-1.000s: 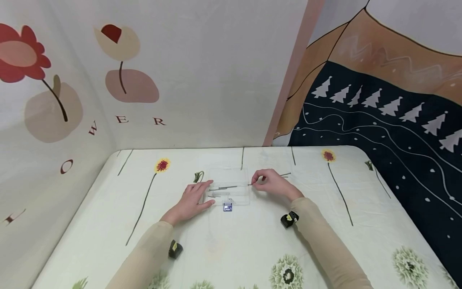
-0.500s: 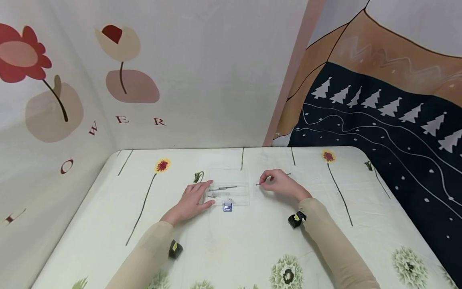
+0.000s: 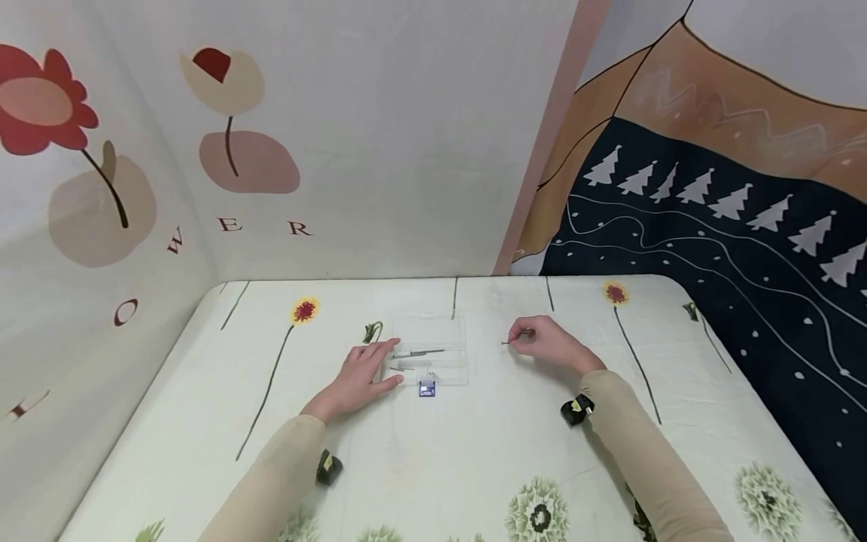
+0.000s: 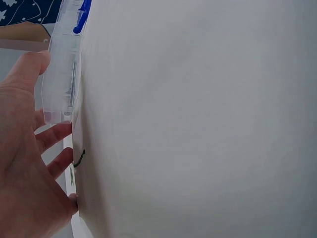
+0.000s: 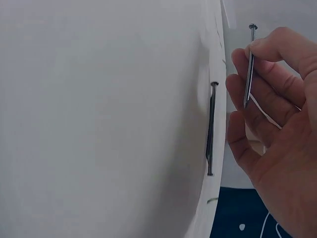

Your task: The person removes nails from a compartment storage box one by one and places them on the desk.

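Since the earlier moment, the right hand (image 3: 552, 345) has moved rightward, away from the clear box (image 3: 431, 350), its grip pinching a nail (image 5: 249, 64). Just beside this grip, another nail (image 5: 211, 129) lies on the bench (image 3: 474, 452). The left hand (image 3: 359, 376) rests spread, touching the box.

We are seeing a table (image 3: 474, 452) wearing a pale cloth printed with flowers and long stems. Lying on it near the middle is a clear box (image 3: 433, 354) with a blue clasp (image 3: 427, 388), thin metal pieces sitting inside. A nail (image 5: 211, 129) is lying on the cloth right of the box. The left hand (image 3: 355, 380) is resting flat on the cloth, touching the box.
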The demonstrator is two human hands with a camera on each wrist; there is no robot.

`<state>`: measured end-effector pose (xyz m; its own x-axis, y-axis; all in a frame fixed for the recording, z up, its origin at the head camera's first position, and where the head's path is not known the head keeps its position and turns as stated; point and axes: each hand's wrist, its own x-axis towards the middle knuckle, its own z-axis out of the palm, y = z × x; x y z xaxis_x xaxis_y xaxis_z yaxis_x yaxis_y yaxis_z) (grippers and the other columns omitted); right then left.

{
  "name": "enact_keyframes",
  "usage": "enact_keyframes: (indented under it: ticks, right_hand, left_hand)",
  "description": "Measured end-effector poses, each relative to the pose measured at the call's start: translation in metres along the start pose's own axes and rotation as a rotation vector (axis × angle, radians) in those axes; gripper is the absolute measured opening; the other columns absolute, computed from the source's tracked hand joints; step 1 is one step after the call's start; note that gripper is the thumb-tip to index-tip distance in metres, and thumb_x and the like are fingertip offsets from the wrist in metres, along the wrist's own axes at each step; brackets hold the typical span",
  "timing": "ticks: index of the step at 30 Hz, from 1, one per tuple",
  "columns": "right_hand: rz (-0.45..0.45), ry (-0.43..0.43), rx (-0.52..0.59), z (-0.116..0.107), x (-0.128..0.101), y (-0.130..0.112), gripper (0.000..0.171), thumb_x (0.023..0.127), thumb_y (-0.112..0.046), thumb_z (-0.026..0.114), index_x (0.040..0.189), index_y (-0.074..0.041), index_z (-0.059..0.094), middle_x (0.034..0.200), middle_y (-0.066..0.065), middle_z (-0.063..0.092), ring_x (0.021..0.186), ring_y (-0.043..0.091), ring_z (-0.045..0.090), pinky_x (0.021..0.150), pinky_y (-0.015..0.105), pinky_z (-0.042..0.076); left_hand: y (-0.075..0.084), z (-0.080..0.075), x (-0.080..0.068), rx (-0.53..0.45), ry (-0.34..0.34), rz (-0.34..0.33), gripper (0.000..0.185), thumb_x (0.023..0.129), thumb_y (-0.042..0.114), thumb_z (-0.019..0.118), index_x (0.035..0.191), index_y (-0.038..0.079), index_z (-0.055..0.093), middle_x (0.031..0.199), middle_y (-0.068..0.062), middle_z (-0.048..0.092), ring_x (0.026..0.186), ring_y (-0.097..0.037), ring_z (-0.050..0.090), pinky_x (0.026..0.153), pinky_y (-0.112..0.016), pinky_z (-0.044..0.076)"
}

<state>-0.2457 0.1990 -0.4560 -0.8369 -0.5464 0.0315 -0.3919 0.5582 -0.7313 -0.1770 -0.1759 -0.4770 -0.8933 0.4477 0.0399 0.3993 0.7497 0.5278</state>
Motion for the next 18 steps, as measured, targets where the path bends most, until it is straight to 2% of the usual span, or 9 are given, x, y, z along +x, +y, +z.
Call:
enact_keyframes:
  ticks: [5, 13, 18]
  right_hand:
    - [0.054, -0.005, -0.025, -0.009, -0.003, 0.005, 0.008, 0.086, -0.001, 0.066, 0.091, -0.007, 0.068, 0.098, 0.003, 0.067, 0.096, 0.021, 0.057, 0.089, 0.046, 0.044]
    - [0.052, -0.008, -0.097, -0.022, -0.006, 0.016, 0.008, 0.084, 0.001, 0.067, 0.089, -0.006, 0.067, 0.091, 0.002, 0.066, 0.087, 0.018, 0.058, 0.081, 0.039, 0.048]
    - [0.047, -0.013, -0.131, -0.025, -0.006, 0.020, 0.008, 0.085, 0.001, 0.068, 0.089, -0.005, 0.068, 0.091, 0.003, 0.066, 0.087, 0.019, 0.058, 0.082, 0.040, 0.047]
  left_hand:
    - [-0.001, 0.001, 0.001, 0.002, -0.006, -0.010, 0.068, 0.094, 0.035, 0.063, 0.148, 0.006, 0.034, 0.143, -0.018, 0.042, 0.123, -0.039, 0.035, 0.100, -0.056, 0.027]
    - [-0.001, 0.001, 0.000, 0.009, -0.009, -0.017, 0.068, 0.094, 0.036, 0.062, 0.149, 0.007, 0.033, 0.144, -0.018, 0.041, 0.123, -0.039, 0.035, 0.100, -0.055, 0.027]
    - [0.000, -0.001, 0.000, 0.014, -0.006, -0.011, 0.068, 0.094, 0.035, 0.063, 0.149, 0.006, 0.034, 0.143, -0.019, 0.042, 0.123, -0.039, 0.035, 0.100, -0.054, 0.027]
